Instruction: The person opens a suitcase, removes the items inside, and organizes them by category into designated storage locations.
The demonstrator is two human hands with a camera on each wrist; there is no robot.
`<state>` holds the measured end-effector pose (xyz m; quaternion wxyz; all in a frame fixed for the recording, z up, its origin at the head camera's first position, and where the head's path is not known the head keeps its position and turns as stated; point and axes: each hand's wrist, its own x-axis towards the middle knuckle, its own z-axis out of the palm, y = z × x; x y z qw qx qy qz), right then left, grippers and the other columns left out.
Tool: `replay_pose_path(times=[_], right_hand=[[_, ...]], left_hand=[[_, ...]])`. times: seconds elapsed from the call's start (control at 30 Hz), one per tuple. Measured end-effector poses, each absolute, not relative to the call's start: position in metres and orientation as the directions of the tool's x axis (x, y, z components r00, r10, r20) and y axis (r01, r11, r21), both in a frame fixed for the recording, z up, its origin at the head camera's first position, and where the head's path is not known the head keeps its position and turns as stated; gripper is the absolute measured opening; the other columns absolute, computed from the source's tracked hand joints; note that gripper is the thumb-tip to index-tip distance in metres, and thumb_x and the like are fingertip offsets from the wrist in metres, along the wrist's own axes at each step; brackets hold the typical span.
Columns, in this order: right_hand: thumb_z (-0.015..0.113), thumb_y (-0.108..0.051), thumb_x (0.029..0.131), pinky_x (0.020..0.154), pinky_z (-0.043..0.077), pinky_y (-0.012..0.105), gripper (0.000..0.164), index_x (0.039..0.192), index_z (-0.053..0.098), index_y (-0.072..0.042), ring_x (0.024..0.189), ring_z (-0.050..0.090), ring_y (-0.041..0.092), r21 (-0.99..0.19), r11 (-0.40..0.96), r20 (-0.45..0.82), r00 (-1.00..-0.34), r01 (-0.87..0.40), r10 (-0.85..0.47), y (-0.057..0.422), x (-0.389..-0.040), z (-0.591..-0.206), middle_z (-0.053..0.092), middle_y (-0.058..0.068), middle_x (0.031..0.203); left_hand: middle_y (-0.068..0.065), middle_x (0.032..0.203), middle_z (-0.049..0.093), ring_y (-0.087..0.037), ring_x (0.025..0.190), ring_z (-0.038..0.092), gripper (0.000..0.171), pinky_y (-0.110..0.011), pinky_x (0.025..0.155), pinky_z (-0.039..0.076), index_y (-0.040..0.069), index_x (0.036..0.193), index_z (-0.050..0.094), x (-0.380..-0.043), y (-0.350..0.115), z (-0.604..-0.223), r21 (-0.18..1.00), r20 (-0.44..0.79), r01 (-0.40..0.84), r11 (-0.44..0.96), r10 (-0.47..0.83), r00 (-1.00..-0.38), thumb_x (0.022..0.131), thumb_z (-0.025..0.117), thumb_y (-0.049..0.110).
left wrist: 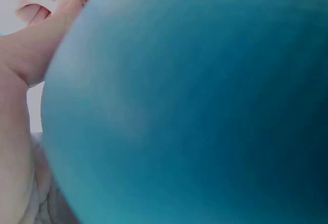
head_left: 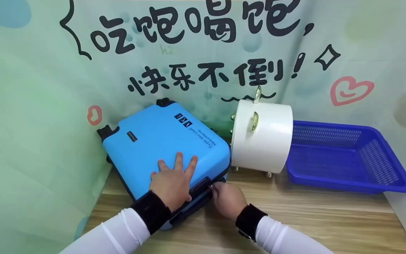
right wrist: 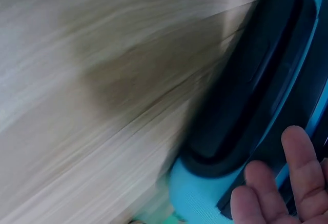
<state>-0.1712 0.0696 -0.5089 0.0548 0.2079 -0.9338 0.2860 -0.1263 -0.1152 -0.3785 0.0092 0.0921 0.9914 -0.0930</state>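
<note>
White sleeves (head_left: pixel 118 231) and black wristbands (head_left: pixel 152 211) are extending over the near edge of the surface (head_left: pixel 315 211). Right hand (head_left: pixel 229 200): touching the near side of a blue suitcase (head_left: pixel 136 162) at its dark seam (head_left: pixel 222 173), fingers bending; whether they are pinching anything cannot be told. Left hand (head_left: pixel 171 187): resting on the suitcase's upper face, fingers spreading. Beside the seam, a black handle (right wrist: pixel 241 80) is showing in the right wrist view. The suitcase is lying broad face up along the surface's left edge, its black wheels (head_left: pixel 106 132) facing away. Towards the far edge, a white pot (head_left: pixel 271 137) with gold-coloured handles (head_left: pixel 254 121) is sitting between the suitcase and a blue basket (head_left: pixel 347 185), which is occupying the far right corner. Behind, a pale green backdrop (head_left: pixel 41 106) is bearing black lettering (head_left: pixel 220 21).
</note>
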Motion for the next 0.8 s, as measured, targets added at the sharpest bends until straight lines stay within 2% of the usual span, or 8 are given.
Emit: replay_pose_path(times=[0.1,0.2,0.23,0.37,0.47,0.63,0.8], right_hand=[[0.062,-0.017,0.104,0.063,0.056,0.040,0.027,0.077,0.064,-0.016,0.068,0.070,0.020,-0.518,0.750,0.215,-0.911,-0.411,-0.351,0.072,-0.174,-0.511,0.067,-0.001,0.069],[0.061,-0.017,0.104,0.062,0.054,0.038,0.027,0.078,0.065,-0.015,0.065,0.066,0.018,-0.530,0.746,0.205,-0.914,-0.404,-0.349,0.075,-0.175,-0.512,0.065,-0.002,0.067],[0.061,-0.016,0.104,0.061,0.054,0.037,0.026,0.079,0.065,-0.015,0.064,0.065,0.017,-0.534,0.745,0.203,-0.916,-0.399,-0.345,0.076,-0.176,-0.511,0.064,-0.003,0.067],[0.060,-0.016,0.105,0.061,0.053,0.035,0.025,0.081,0.067,-0.015,0.062,0.062,0.013,-0.548,0.746,0.191,-0.925,-0.379,-0.329,0.077,-0.176,-0.510,0.063,-0.004,0.067],[0.059,-0.016,0.105,0.061,0.054,0.034,0.025,0.081,0.068,-0.015,0.062,0.062,0.012,-0.555,0.739,0.188,-0.923,-0.382,-0.336,0.075,-0.175,-0.511,0.063,-0.005,0.067],[0.060,-0.015,0.105,0.061,0.054,0.033,0.023,0.085,0.070,-0.013,0.062,0.061,0.011,-0.560,0.726,0.197,-0.915,-0.399,-0.351,0.069,-0.172,-0.511,0.064,-0.005,0.068],[0.061,-0.014,0.104,0.059,0.054,0.033,0.024,0.082,0.067,-0.014,0.060,0.061,0.011,-0.562,0.724,0.226,-0.916,-0.400,-0.330,0.068,-0.171,-0.514,0.061,-0.006,0.065]], left_hand=[[-0.022,0.167,0.039,-0.056,0.132,0.057,0.102,-0.061,0.094,0.059,0.022,0.169,0.024,-0.136,-0.131,-0.360,-0.040,-0.096,0.179,0.983,0.175,-0.980,0.090,0.076,0.060],[-0.024,0.165,0.041,-0.051,0.139,0.054,0.097,-0.065,0.107,0.050,0.015,0.168,0.026,-0.152,-0.161,-0.340,0.085,-0.144,0.127,0.988,0.139,-0.980,0.094,0.073,0.057],[-0.026,0.165,0.039,-0.051,0.141,0.052,0.096,-0.066,0.108,0.049,0.013,0.168,0.025,-0.158,-0.174,-0.335,0.104,-0.158,0.102,0.989,0.117,-0.980,0.096,0.071,0.057],[-0.035,0.168,0.026,-0.059,0.148,0.037,0.098,-0.073,0.111,0.041,0.006,0.168,0.023,-0.188,-0.233,-0.330,0.143,-0.199,0.002,0.990,0.031,-0.980,0.098,0.065,0.061],[-0.040,0.167,0.016,-0.064,0.148,0.027,0.105,-0.076,0.113,0.037,0.002,0.167,0.016,-0.206,-0.276,-0.336,0.198,-0.222,-0.082,0.977,-0.036,-0.974,0.098,0.061,0.066],[-0.043,0.164,0.013,-0.064,0.142,0.031,0.122,-0.076,0.113,0.038,-0.003,0.167,0.004,-0.220,-0.317,-0.352,0.297,-0.245,-0.183,0.937,-0.110,-0.963,0.093,0.057,0.079],[-0.041,0.162,0.013,-0.063,0.132,0.041,0.133,-0.071,0.105,0.049,-0.005,0.166,0.004,-0.231,-0.323,-0.372,0.343,-0.205,-0.231,0.910,-0.167,-0.964,0.086,0.052,0.089]])
